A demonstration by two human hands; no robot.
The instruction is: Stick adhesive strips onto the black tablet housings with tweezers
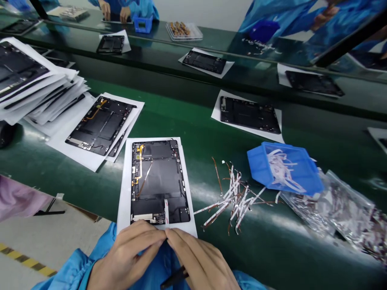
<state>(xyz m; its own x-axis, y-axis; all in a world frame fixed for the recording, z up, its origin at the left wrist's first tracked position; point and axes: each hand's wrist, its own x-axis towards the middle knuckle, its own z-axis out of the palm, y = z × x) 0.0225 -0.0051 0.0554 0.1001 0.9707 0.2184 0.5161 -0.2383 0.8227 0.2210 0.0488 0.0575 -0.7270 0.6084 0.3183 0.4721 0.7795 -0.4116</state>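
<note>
A black device housing [160,173] with a yellow-orange cable lies on white paper [123,209] right before me. Along its lower edge a white strip [166,211] points down toward my fingertips. My left hand [130,251] has its fingers pressed together, the tips meeting at the strip's lower end. Beside it, my right hand [199,259] is closed with its fingertips at the same spot, and a dark tool [174,278] sticks out from under its palm. What the fingertips pinch is too small to tell. A brown-and-white flex strip [145,179] rests on the housing.
Loose strips [236,201] lie to the right, near a blue bin [256,165] and plastic bags [347,213]. Papered housings [42,92] are stacked at left; another [101,125] lies nearby. More housings sit along the far side, where other people's hands [115,12] show.
</note>
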